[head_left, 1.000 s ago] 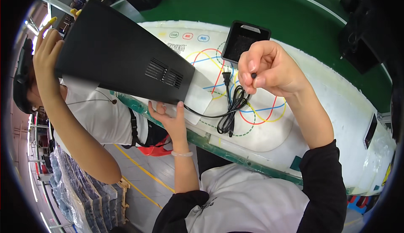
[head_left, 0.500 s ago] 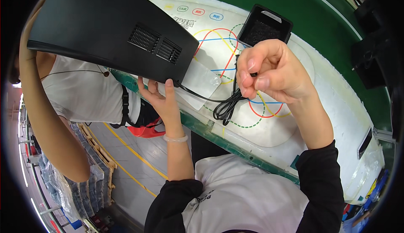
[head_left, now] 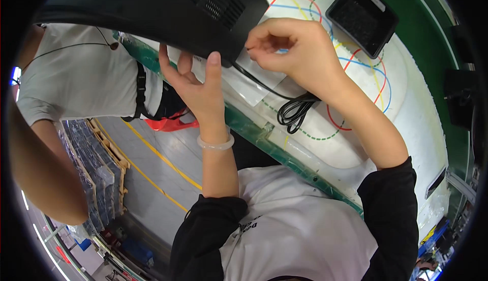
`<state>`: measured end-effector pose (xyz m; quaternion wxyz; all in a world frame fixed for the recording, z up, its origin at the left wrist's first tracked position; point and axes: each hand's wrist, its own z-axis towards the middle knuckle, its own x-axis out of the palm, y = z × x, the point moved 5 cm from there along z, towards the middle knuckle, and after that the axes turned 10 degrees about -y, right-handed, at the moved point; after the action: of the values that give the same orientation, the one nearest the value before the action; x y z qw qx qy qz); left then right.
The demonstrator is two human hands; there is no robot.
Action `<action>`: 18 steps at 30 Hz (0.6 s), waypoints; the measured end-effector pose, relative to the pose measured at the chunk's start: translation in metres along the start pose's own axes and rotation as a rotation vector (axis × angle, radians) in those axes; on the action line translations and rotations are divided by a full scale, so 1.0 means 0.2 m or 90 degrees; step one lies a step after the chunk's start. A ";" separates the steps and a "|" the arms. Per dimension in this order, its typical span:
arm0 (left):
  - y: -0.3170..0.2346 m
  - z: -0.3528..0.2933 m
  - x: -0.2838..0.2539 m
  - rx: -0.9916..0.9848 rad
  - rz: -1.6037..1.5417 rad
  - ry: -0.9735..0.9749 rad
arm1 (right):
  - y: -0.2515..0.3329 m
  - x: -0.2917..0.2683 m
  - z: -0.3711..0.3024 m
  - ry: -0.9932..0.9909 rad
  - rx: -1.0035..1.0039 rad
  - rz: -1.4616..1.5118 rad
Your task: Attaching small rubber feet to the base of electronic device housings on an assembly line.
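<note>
A large black housing (head_left: 137, 14) with slotted vents is tilted over the work table, its upper part beyond the picture's edge. My left hand (head_left: 195, 85) supports its lower edge, thumb up against it and fingers spread along it. Close to the housing's lower right corner, my right hand (head_left: 300, 52) is pinched, with a tiny dark piece showing at the fingertips, too small to name. A black cable (head_left: 259, 81) runs from that corner to a coiled bundle (head_left: 295, 114) on the table.
A black bin (head_left: 363, 19) with small dark pieces stands on the white table (head_left: 325, 161), which has coloured loops and a green edge. Another person (head_left: 81, 77) stands left, and a blurred forearm (head_left: 46, 164) is near. A phone-like dark slab (head_left: 435, 182) lies far right.
My right hand has moved left from over the table to the housing's corner. The housing sits higher in view, and the bin appears farther right. My left hand stays on the lower edge.
</note>
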<state>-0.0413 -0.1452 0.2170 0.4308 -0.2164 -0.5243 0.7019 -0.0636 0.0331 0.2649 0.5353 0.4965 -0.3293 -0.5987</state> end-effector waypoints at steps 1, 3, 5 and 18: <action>-0.02 0.00 0.00 -0.005 0.002 -0.006 | -0.03 0.01 0.00 -0.009 -0.009 -0.003; -0.05 0.00 0.01 -0.010 0.008 -0.018 | -0.04 0.03 0.00 -0.006 -0.025 -0.016; -0.09 0.00 0.03 -0.014 -0.004 -0.030 | -0.04 0.04 -0.01 -0.027 -0.079 -0.011; -0.27 0.02 0.04 -0.070 -0.032 -0.103 | 0.12 0.06 -0.01 -0.085 -0.271 -0.053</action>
<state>-0.0277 -0.1357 0.2692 0.3916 -0.1692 -0.6006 0.6762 -0.0538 0.0162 0.2845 0.5797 0.3448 -0.2093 -0.7080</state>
